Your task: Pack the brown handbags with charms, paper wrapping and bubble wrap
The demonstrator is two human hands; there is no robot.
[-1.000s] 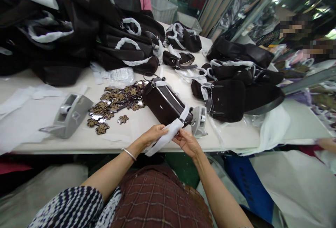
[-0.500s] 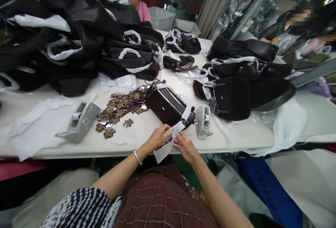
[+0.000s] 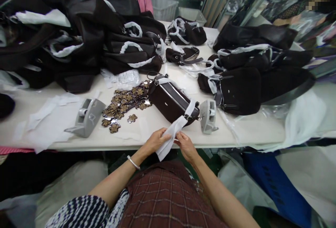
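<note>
A small dark handbag [image 3: 168, 100] lies tilted near the table's front edge. White tissue paper [image 3: 172, 132] runs from the strap fitting at its near right end down past the edge. My left hand [image 3: 155, 140] is closed on the left side of this paper, thumb on top. From the right, my right hand [image 3: 185, 145] pinches the paper's other edge between thumb and fingers. Beneath the paper, the strap it covers is hidden. Just right of the bag stands a grey tape dispenser [image 3: 208, 118].
Left of the bag lies a heap of flower-shaped charms [image 3: 123, 104]. Another tape dispenser [image 3: 88, 118] and loose white paper sheets [image 3: 56, 112] are further left. Dark bags [image 3: 241, 91] are piled on the right and large ones [image 3: 86, 39] at back left. A person in pink [image 3: 144, 0] is behind.
The tissue paper now lies flatter and covers the dark strip that showed between my hands. Both hands still hold it. The whole view has shifted slightly.
</note>
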